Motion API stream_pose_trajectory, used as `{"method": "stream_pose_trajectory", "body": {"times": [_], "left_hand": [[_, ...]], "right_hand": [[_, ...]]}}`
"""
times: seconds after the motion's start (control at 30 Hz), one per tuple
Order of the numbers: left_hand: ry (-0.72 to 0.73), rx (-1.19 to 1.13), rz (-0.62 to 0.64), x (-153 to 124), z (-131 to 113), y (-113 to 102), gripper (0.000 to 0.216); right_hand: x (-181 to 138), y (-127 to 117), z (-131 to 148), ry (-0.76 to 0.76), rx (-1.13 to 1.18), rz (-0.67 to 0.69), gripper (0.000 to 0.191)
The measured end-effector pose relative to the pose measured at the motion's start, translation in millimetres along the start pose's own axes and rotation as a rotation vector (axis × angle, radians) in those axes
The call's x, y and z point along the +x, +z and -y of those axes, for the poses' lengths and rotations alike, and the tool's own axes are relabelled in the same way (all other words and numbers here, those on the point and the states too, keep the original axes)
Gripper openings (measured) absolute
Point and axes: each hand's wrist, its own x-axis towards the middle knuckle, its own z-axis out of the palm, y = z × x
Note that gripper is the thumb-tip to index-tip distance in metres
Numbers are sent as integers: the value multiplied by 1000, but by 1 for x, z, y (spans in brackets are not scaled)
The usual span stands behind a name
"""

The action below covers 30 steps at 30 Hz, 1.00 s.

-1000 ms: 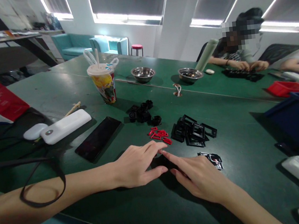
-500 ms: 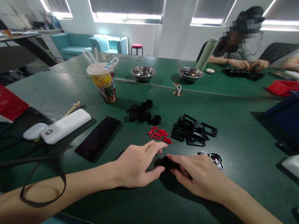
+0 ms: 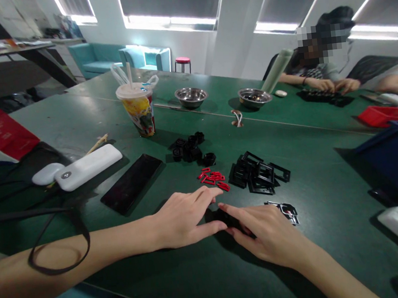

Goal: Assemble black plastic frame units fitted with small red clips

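Observation:
My left hand (image 3: 183, 219) and my right hand (image 3: 268, 234) meet over a small black plastic part (image 3: 224, 218) on the green table (image 3: 311, 165). Thumb and fingers of both hands pinch that part, which is mostly hidden between them. Just beyond my fingertips lie several small red clips (image 3: 213, 178). A heap of black square frames (image 3: 260, 174) sits to their right, and a pile of small black pieces (image 3: 190, 149) lies farther back. Next to my right hand rests one assembled black piece with red in it (image 3: 286, 211).
A black phone (image 3: 131, 183), a white power bank (image 3: 87, 166) and a white case (image 3: 45, 173) lie at left, a drink cup (image 3: 138, 109) behind them. Two steel bowls (image 3: 190, 96) stand farther back. Other people work at far right near a red tray (image 3: 382, 116).
My right index finger, stretched out a second ago, has curled down onto the black part. My left hand has hardly moved.

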Motion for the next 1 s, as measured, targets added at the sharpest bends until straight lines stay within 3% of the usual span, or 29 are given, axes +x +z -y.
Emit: {"method": "stream_pose_trajectory", "body": {"times": [0.53, 0.77, 1.0], "left_hand": [[1, -29, 12, 0, -4, -2, 47], [8, -23, 17, 0, -4, -3, 48], [-7, -29, 8, 0, -3, -1, 45]], "right_hand": [[2, 5, 3, 95, 54, -108, 23], [2, -4, 2, 63, 108, -42, 44], [3, -6, 1, 1, 115, -5, 31]]}}
